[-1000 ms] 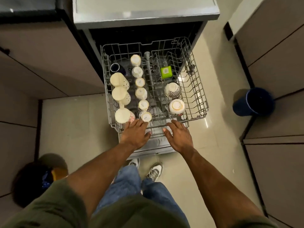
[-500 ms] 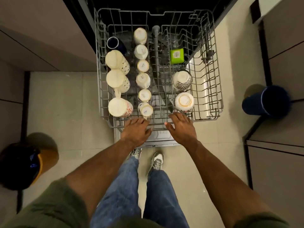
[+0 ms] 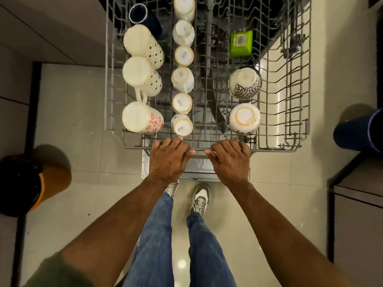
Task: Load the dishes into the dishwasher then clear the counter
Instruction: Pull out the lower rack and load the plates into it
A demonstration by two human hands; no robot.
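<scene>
A grey wire dishwasher rack (image 3: 290,112) is pulled out over the open door (image 3: 199,166). It holds upturned cream mugs (image 3: 141,119) along its left side, a middle row of several small white cups (image 3: 182,79), two upturned bowls (image 3: 244,119) on the right and a green container (image 3: 241,43) farther back. A dark blue cup (image 3: 138,14) lies at the back left. My left hand (image 3: 169,157) and my right hand (image 3: 230,158) both grip the rack's front rail, fingers curled over it.
A black and yellow bin (image 3: 27,183) stands on the tiled floor at the left. A dark blue round container (image 3: 358,131) sits at the right by the cabinets. Grey cabinet fronts (image 3: 356,224) line both sides. My legs and shoes are below the door.
The view has moved closer over the rack. Both hands went from resting flat on the front rail to curling over it.
</scene>
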